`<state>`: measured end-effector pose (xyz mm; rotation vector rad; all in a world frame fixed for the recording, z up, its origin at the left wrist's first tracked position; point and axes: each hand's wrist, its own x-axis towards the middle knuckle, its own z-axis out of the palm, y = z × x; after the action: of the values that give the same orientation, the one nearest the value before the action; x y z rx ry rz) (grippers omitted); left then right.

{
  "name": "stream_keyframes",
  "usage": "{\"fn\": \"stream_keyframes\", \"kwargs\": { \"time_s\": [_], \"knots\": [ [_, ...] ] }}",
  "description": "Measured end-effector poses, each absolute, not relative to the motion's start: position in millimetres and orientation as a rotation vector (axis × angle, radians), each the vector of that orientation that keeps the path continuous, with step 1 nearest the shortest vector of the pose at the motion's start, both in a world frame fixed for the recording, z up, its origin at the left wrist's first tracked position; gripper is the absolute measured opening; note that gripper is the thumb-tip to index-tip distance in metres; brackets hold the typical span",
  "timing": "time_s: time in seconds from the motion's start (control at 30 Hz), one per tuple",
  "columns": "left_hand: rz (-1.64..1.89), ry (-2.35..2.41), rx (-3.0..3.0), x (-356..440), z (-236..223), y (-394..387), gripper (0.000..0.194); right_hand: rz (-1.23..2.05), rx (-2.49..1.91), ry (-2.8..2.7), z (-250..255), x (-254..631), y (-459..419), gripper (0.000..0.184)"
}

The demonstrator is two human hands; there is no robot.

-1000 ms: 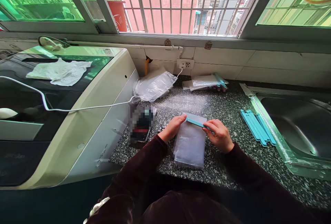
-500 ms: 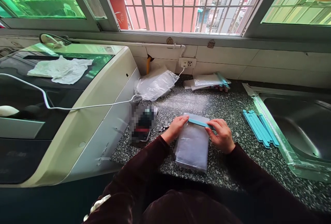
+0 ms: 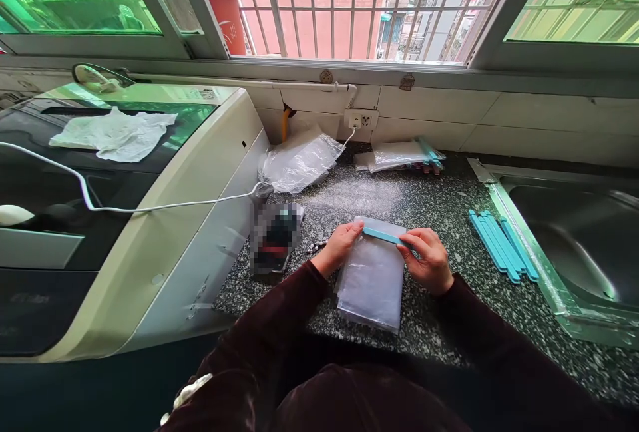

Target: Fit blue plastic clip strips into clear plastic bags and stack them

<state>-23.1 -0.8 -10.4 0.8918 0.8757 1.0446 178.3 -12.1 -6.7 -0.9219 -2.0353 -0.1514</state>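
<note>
In the head view, pinching blue strip [image 3: 382, 236] at both ends with fingers of left hand [image 3: 343, 245] and right hand [image 3: 428, 260] — across upper part of clear bags [image 3: 372, 285] on surface [image 3: 434, 199] — best kept straight, pressing evenly lengthwise

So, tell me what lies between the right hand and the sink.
In the head view, several blue strips lie there on the speckled countertop beside the sink; between them and the right hand, the countertop is bare.
</note>
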Motion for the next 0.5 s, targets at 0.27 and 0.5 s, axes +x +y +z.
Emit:
{"fn": "stream_keyframes", "kwargs": {
  "time_s": [0.27, 0.5],
  "knots": [
    [1.057, 0.862, 0.866, -22.0, -11.5, -0.1, 0.051, -0.16, -0.886, -2.028, -5.6, 178.0, -11.8, 0.011],
    [1.071, 0.841, 0.816, -20.2, -12.8, 0.1, 0.048, -0.159, -0.899, -2.027, -5.8, 178.6, -11.6, 0.011]
  ]
}}
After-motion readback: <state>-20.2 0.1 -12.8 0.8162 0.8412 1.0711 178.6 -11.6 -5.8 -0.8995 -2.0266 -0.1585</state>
